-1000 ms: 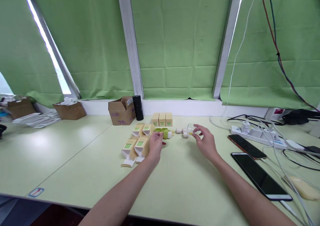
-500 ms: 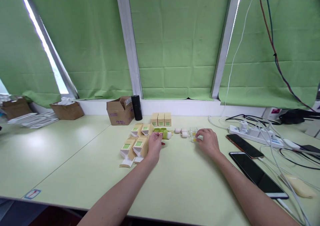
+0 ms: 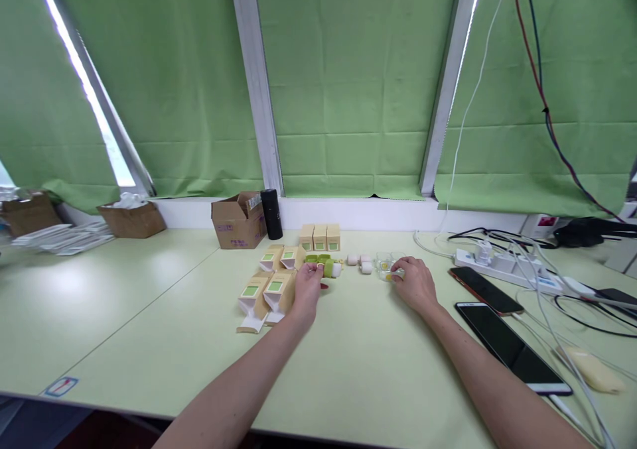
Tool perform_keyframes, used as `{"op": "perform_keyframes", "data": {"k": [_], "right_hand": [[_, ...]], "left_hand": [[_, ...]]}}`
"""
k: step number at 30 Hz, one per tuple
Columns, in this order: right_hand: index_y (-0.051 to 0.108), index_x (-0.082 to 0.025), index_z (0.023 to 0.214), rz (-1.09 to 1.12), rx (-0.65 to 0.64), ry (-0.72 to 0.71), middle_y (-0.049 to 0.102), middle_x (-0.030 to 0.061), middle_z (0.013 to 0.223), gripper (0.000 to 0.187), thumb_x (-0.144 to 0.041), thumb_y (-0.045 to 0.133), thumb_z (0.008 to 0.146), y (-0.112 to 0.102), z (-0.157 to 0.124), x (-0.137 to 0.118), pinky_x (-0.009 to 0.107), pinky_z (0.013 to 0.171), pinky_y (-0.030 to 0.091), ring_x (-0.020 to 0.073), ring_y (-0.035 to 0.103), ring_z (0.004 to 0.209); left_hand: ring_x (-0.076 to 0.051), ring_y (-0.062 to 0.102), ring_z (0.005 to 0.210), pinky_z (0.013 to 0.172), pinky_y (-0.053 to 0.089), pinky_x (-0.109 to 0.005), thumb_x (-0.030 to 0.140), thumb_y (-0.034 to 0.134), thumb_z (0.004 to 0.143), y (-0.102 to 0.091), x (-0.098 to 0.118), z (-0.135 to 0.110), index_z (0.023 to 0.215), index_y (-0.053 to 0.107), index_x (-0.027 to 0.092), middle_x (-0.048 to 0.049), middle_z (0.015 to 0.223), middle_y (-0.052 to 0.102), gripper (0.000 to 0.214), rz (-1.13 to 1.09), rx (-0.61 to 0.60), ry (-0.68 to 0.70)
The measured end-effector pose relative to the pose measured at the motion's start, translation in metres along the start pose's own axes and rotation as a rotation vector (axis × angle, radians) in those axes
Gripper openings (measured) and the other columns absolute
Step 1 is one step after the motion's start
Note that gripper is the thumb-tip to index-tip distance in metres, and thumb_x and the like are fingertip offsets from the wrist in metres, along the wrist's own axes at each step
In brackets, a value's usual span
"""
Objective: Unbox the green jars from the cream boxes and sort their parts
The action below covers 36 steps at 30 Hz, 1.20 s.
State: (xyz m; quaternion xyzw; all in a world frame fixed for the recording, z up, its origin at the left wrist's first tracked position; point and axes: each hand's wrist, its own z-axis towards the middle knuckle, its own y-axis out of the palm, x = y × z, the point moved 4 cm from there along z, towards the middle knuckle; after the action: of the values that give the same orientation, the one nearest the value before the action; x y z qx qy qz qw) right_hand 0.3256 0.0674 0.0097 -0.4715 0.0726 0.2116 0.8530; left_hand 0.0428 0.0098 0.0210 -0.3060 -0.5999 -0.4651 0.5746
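Observation:
My left hand (image 3: 308,288) is closed on a small green-and-white capped container (image 3: 329,269), which points to the right. Just behind it are small green pieces (image 3: 311,258). My right hand (image 3: 416,282) has its fingers pinched on one of the small clear plastic cups (image 3: 386,266), which has a bit of yellow in it. Between my hands lie several small pale pink-white caps (image 3: 366,266). Open cream cartons with green labels (image 3: 280,291) lie to the left, touching or very close to my left hand, their flaps toward me.
Three closed cream cartons (image 3: 319,237) stand at the back. Behind the open ones are a brown cardboard box (image 3: 239,222) and a black cylinder (image 3: 271,215). Two phones (image 3: 512,346), a power strip (image 3: 507,266) and tangled cables lie at the right.
Very little differs: the whole view shifts slightly. My right hand and the clear cup at its fingertips have moved a touch; my left hand keeps its hold.

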Motion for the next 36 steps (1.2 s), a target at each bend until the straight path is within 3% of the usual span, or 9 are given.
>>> {"op": "perform_keyframes", "data": {"k": [5,9,14,19,29,32,36], "right_hand": [[0.069,-0.022,0.107,-0.015,0.139,-0.036,0.066,0.0094,0.115,0.03,-0.013,0.065,0.079,-0.014,-0.001,-0.013,0.043,0.091,0.044,0.0306,0.055,0.107],[0.066,-0.023,0.111,0.12,0.252,-0.222,0.064,0.0107,0.118,0.032,-0.013,0.062,0.081,-0.028,-0.009,-0.04,0.045,0.093,0.046,0.0317,0.054,0.112],[0.061,-0.026,0.125,0.268,0.253,-0.543,0.064,0.0112,0.123,0.038,-0.013,0.055,0.09,-0.033,-0.031,-0.084,0.051,0.093,0.048,0.0322,0.057,0.114],[0.055,-0.027,0.136,0.317,0.225,-0.674,0.064,0.0118,0.128,0.045,-0.012,0.053,0.094,-0.03,-0.044,-0.108,0.051,0.095,0.051,0.0313,0.058,0.117],[0.061,-0.029,0.131,0.394,0.165,-0.675,0.065,0.0109,0.123,0.043,-0.009,0.049,0.095,-0.028,-0.045,-0.109,0.039,0.082,0.057,0.0253,0.065,0.106],[0.062,-0.029,0.13,0.537,0.13,-0.585,0.064,0.0112,0.126,0.038,-0.015,0.053,0.096,-0.026,-0.043,-0.106,0.042,0.087,0.059,0.0264,0.064,0.113],[0.067,-0.028,0.119,0.843,0.04,-0.346,0.063,0.0103,0.122,0.027,-0.03,0.065,0.093,-0.019,-0.035,-0.099,0.039,0.081,0.06,0.0248,0.065,0.106]], "left_hand": [[-0.016,0.061,0.078,0.057,0.051,-0.024,0.042,0.079,0.072,0.0,-0.002,0.0,0.083,0.059,0.018,-0.0039,0.084,0.064,0.033,-0.029,-0.03,-0.043],[-0.016,0.063,0.072,0.053,0.049,-0.024,0.038,0.078,0.071,0.002,-0.004,-0.003,0.086,0.058,0.018,-0.0044,0.085,0.065,0.033,-0.067,-0.066,-0.113],[-0.017,0.063,0.062,0.048,0.046,-0.026,0.031,0.071,0.071,0.009,-0.006,-0.008,0.084,0.055,0.018,-0.0052,0.075,0.067,0.024,-0.105,-0.145,-0.201],[-0.015,0.061,0.054,0.043,0.039,-0.023,0.029,0.068,0.067,0.017,-0.005,-0.018,0.079,0.055,0.018,-0.0036,0.066,0.066,0.021,-0.142,-0.226,-0.25],[-0.015,0.061,0.052,0.04,0.035,-0.022,0.035,0.073,0.067,0.025,0.003,-0.032,0.076,0.052,0.02,-0.0017,0.063,0.064,0.028,-0.1,-0.335,-0.233],[-0.015,0.06,0.049,0.038,0.032,-0.021,0.045,0.075,0.072,0.025,0.004,-0.03,0.079,0.053,0.02,-0.0013,0.062,0.064,0.035,-0.087,-0.352,-0.219],[-0.013,0.055,0.046,0.038,0.027,-0.02,0.055,0.069,0.078,0.022,0.003,-0.026,0.077,0.053,0.019,-0.0085,0.063,0.07,0.039,-0.018,-0.347,-0.21]]}}
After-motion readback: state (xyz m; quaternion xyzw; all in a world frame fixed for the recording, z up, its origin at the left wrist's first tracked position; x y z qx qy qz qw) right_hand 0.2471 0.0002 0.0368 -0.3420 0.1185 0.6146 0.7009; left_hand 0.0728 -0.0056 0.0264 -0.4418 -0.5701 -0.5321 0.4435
